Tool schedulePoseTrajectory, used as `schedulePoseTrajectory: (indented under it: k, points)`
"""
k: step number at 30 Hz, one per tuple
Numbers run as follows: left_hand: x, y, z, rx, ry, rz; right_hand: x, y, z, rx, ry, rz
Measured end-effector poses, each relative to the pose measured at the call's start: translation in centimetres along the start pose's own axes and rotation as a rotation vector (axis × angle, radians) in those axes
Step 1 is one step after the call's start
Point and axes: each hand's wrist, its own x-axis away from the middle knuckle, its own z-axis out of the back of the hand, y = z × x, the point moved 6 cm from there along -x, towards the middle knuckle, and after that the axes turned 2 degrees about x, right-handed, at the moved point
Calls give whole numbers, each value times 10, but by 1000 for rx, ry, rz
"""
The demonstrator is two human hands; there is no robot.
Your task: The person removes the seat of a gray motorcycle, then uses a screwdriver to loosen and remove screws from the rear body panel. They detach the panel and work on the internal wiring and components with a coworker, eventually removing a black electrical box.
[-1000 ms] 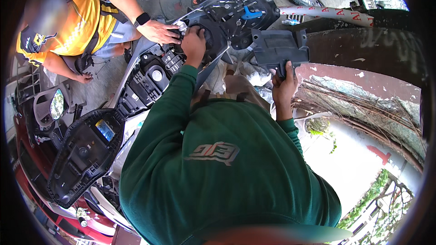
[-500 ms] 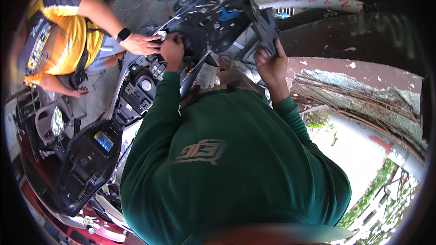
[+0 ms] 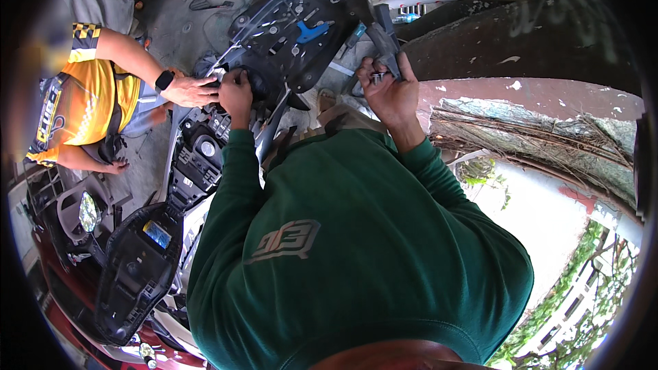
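My left hand (image 3: 236,100) is closed at the partly stripped motorcycle (image 3: 199,140), its fingertips pinching something at the bodywork that I cannot make out. My right hand (image 3: 393,99) is turned palm up with curled fingers, and small shiny metal pieces (image 3: 377,78) that look like bolts lie in it. Beside its thumb is the narrow tip of a black plastic part (image 3: 386,49). Between and beyond my hands, a broad black plastic panel (image 3: 288,62) carries a blue piece (image 3: 312,32) and several small metal parts. A co-worker's hand (image 3: 192,91) reaches in beside my left hand.
The co-worker in a yellow jersey (image 3: 96,113) is at the left. A raised black seat (image 3: 137,267) and a round mirror (image 3: 88,211) are at the lower left. Tools lie on the concrete floor (image 3: 195,27) at the back. A dark curved barrier (image 3: 534,48) stands at the right.
The view has shifted, so the motorcycle and both my hands sit further left. My right hand has turned, and its metal pieces now show. My left hand stays at the bodywork.
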Motion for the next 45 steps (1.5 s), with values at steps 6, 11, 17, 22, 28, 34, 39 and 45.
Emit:
schedulePoseTrajectory:
  k: [6,11,17,22,28,34,39,45]
  points:
    - [-2,-2,2,33,-73,-25,24,13,-4,-28,-18,68]
    - [4,7,10,75,-91,49,48,29,1,-45,-36,89]
    - [8,12,14,-10,-49,77,81,49,13,-45,-114,98]
    - [0,9,11,-23,-66,83,96,60,17,-29,-122,101]
    - [1,9,17,72,-94,-16,73,45,-2,86,-92,78]
    - [39,24,54,236,-22,-110,33,35,1,167,-173,-75]
    - [130,34,65,565,147,-124,0,71,25,367,-77,-358]
    - [203,43,55,1420,-305,416,12,177,-27,1188,-1067,-148]
